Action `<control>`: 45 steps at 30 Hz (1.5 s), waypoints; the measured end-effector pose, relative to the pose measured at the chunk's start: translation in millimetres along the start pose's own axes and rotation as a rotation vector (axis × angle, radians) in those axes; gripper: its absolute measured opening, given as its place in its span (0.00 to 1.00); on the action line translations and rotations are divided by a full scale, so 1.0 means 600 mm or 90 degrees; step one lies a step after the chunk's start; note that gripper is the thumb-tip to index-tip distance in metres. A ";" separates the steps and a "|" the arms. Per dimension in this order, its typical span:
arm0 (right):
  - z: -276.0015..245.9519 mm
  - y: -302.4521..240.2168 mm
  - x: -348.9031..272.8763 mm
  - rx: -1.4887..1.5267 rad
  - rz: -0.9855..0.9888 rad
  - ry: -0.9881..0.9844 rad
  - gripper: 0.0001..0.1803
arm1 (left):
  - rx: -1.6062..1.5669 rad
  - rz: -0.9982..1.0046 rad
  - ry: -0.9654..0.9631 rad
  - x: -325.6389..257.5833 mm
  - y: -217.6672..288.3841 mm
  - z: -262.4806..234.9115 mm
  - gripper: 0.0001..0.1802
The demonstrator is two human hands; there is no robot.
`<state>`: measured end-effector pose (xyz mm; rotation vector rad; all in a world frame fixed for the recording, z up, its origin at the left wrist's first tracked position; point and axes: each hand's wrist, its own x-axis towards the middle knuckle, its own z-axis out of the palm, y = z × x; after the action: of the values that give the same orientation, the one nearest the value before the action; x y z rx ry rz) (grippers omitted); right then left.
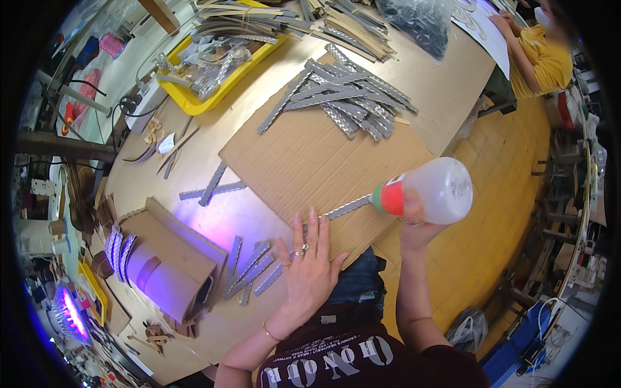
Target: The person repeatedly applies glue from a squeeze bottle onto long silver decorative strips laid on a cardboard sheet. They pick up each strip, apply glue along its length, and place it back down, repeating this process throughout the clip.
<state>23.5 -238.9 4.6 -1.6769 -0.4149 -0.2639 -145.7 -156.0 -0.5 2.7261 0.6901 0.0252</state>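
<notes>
On the cardboard sheet [275, 152] at the near edge of the table, I log one narrow grey strip [349, 209] with a silvery braided edge, lying at a slant. Its left end runs under the fingertips of the left hand [309, 268], which is spread flat, palm down, gripping nothing. The right hand [417, 223] is wrapped around a translucent bottle [443, 189] with a red and green band, tipped so its narrow end points at the strip's right end; from my post I cannot tell whether the two touch. Farther up the same sheet: a heap of similar strips [352, 97], criss-crossed. Left of the sheet, two strips [210, 187] cross on the tabletop; a looser cluster [249, 268] lies just beside the left hand. Beyond that, a folded brown cardboard piece [171, 258]. Yellow tray [193, 107] of mixed bits, far left. Upper right, I note another person [543, 61] in yellow, hands near a white sheet [482, 29].
</notes>
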 end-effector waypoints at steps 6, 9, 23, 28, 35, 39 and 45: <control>0.031 0.003 -0.054 -0.097 -0.051 -0.135 0.45 | -0.046 -0.015 0.009 -0.005 -0.006 0.000 0.38; 0.039 0.004 -0.068 -0.112 -0.069 -0.158 0.49 | -0.049 -0.036 0.054 -0.017 -0.018 -0.008 0.37; 0.056 0.016 -0.127 -0.010 -0.188 -0.195 0.48 | 0.128 -0.018 0.076 -0.030 -0.037 -0.001 0.33; 0.035 0.024 -0.109 -0.100 -0.126 -0.226 0.40 | 0.194 0.008 0.099 -0.027 -0.032 0.001 0.34; -0.021 0.014 0.005 -0.248 -0.192 -0.005 0.25 | 0.183 0.006 0.111 -0.020 -0.031 -0.002 0.32; -0.026 0.022 0.045 0.006 -0.046 0.156 0.27 | 0.094 0.011 0.173 -0.003 -0.045 -0.021 0.23; -0.033 0.036 0.096 0.514 0.330 0.178 0.31 | -0.002 0.104 0.166 0.052 -0.076 -0.036 0.15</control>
<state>86.0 -254.0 11.2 -0.8824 0.1337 0.0615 -141.2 -97.1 3.4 2.7972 0.5315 0.4245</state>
